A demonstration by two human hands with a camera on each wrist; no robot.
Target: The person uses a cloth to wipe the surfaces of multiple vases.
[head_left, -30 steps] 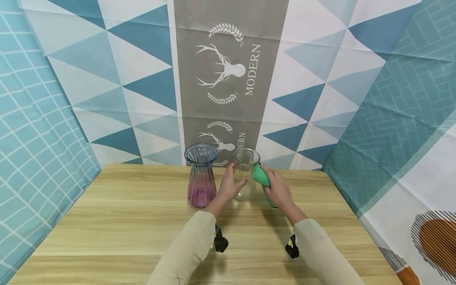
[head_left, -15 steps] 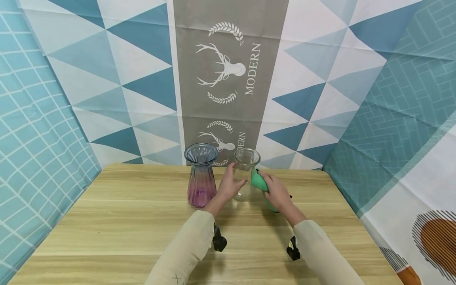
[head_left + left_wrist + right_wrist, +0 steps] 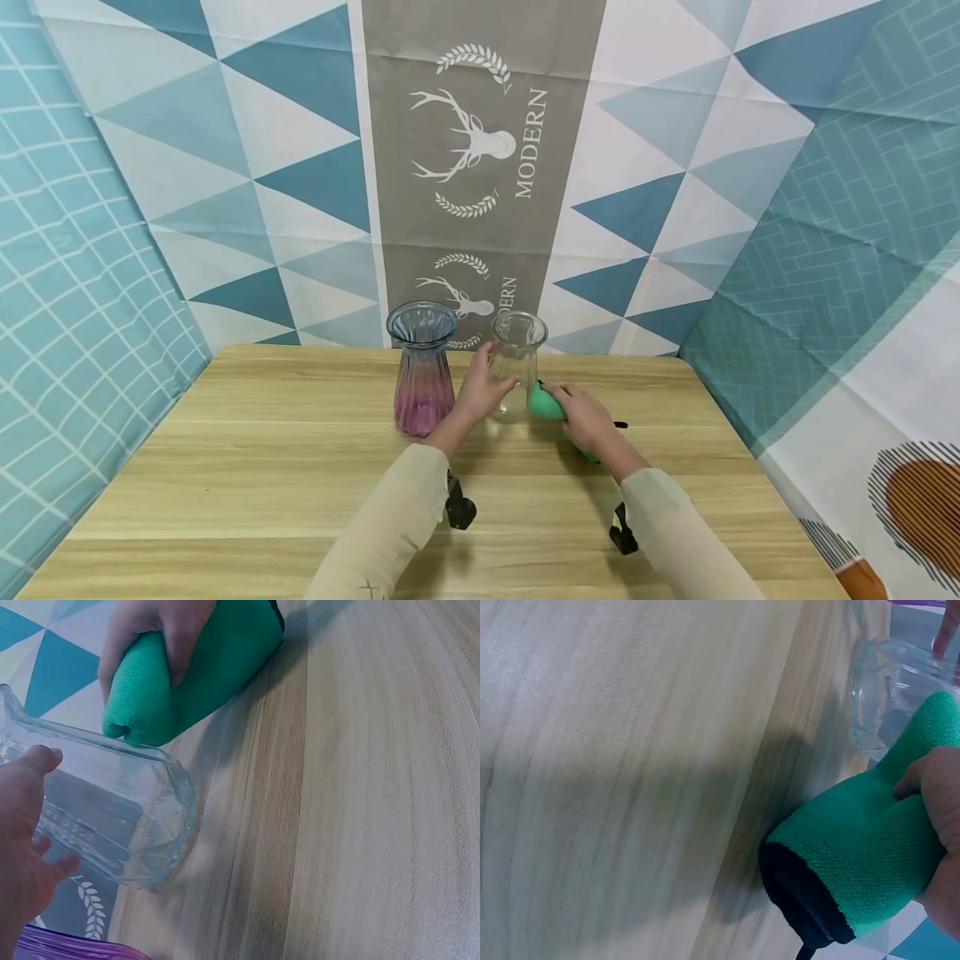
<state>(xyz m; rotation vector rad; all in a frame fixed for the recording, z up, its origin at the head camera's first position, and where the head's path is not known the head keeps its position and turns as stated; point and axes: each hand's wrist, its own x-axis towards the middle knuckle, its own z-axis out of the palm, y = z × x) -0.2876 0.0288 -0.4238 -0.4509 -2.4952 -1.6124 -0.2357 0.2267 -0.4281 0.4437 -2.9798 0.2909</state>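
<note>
A clear glass vase (image 3: 522, 367) stands upright on the wooden table (image 3: 262, 467). My left hand (image 3: 478, 392) holds it from the left side, thumb and fingers partly round the glass. In my right hand (image 3: 588, 418) I grip a folded green cloth (image 3: 547, 405) with a black edge. The cloth's rolled end lies against the lower right side of the vase in the left wrist view, where the vase's base (image 3: 169, 817) shows. Just left of my left hand stands a ribbed vase (image 3: 424, 383), blue at the top and pink below; no hand touches it.
A patterned backdrop (image 3: 480, 208) rises behind the table's far edge, close to both vases. Tiled cloth walls flank the table at the left (image 3: 75, 250) and right (image 3: 840, 233). Black wrist devices hang beneath both sleeves.
My right hand has slid the green cloth down the right side of the clear vase, from near its neck toward its base. My left hand and both vases stay in place.
</note>
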